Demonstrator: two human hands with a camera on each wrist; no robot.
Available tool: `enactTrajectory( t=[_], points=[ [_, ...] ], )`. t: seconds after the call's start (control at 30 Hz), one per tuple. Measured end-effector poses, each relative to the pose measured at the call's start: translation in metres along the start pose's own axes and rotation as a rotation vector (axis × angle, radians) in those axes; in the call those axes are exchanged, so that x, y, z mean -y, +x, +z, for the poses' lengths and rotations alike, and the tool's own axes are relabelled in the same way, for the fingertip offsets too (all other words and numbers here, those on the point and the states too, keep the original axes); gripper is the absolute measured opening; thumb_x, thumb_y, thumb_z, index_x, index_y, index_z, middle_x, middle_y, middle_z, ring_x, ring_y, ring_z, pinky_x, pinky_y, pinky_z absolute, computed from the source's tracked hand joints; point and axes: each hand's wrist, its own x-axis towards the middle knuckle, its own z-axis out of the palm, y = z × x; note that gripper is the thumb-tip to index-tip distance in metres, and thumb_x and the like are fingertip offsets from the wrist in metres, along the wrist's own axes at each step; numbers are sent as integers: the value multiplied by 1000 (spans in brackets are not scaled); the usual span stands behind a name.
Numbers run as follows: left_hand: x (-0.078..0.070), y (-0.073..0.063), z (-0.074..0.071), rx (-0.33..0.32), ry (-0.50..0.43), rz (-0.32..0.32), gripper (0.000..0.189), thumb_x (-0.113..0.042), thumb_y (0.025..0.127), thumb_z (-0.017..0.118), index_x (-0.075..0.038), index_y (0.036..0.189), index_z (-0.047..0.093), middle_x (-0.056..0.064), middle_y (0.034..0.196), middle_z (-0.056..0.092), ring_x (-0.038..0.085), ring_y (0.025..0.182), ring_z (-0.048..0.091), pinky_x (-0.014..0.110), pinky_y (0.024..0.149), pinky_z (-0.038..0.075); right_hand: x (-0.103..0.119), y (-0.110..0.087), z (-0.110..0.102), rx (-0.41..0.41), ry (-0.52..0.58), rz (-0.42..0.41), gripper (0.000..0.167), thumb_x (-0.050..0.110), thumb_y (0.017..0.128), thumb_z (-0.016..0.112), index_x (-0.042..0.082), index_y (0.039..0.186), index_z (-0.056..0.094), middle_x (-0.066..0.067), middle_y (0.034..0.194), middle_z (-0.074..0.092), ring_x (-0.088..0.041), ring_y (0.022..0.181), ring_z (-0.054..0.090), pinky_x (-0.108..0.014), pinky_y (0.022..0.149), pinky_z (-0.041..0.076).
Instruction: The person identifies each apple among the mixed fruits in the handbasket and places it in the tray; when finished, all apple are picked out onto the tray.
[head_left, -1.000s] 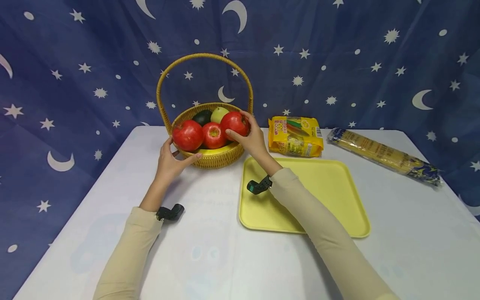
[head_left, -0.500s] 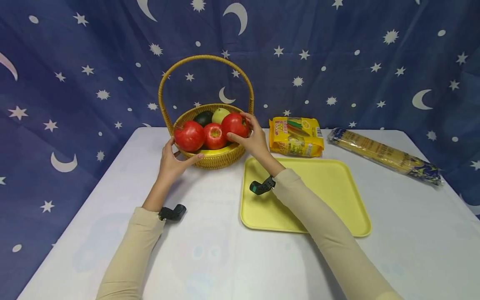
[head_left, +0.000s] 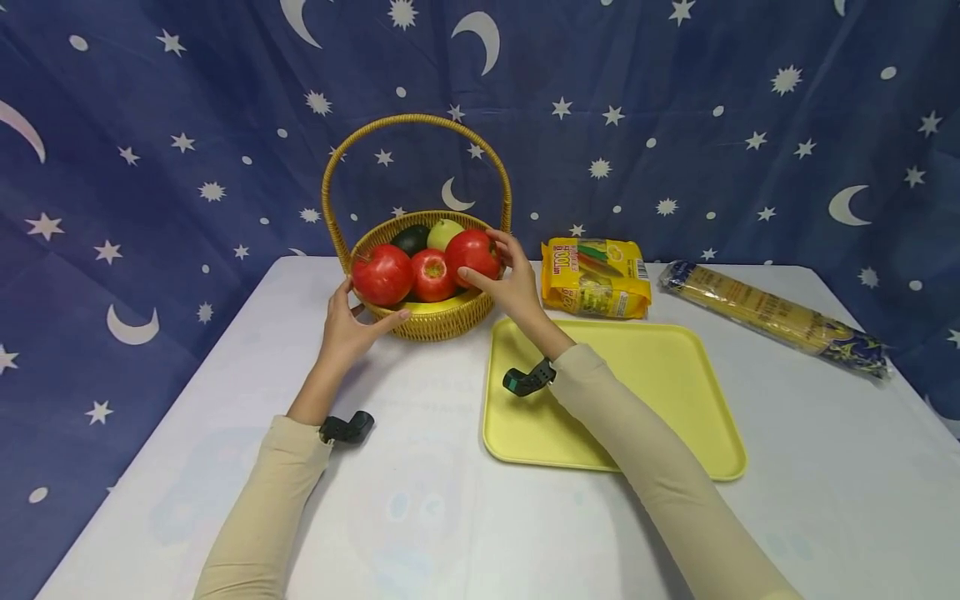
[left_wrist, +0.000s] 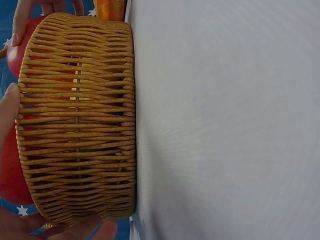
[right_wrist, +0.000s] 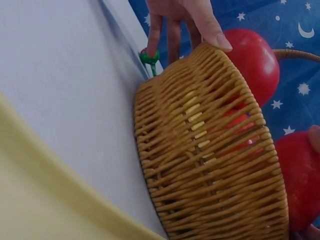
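A wicker basket [head_left: 442,323] with a tall arched handle stands at the table's back left. Inside it are a red pomegranate [head_left: 382,275] at the left, a red apple [head_left: 432,277] in the middle, a pale green pear [head_left: 446,233], a dark oval fruit [head_left: 411,240] and something yellow [head_left: 424,307] along the front rim. My left hand [head_left: 343,333] grips the basket's left side, its thumb on the front rim and its fingers down the outer wall. With thumb and fingers, my right hand [head_left: 517,287] holds another red pomegranate [head_left: 472,252] at the basket's right side.
Right of the basket lies a yellow tray [head_left: 622,400], partly beneath my right forearm. Behind it stands a yellow snack bag [head_left: 596,277], and a long pack of dry noodles [head_left: 772,315] lies farther right. The right wrist view shows a small green-and-red object [right_wrist: 149,57] beyond the basket.
The head view has shifted slightly. Both hands keep their places on the basket and the right pomegranate; the fruit has barely moved.
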Motion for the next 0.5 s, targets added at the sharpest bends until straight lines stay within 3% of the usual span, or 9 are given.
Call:
enactTrajectory(
  t=[0.5],
  points=[
    [1, 0, -1, 9, 0, 11, 107, -37, 81, 79, -4, 155, 9, 21, 158, 14, 36, 139, 34, 46, 110, 38, -5, -7, 0, -37, 47, -129, 68, 14, 80, 81, 9, 139, 48, -10, 138, 52, -23, 128, 48, -38, 108, 40]
  ],
)
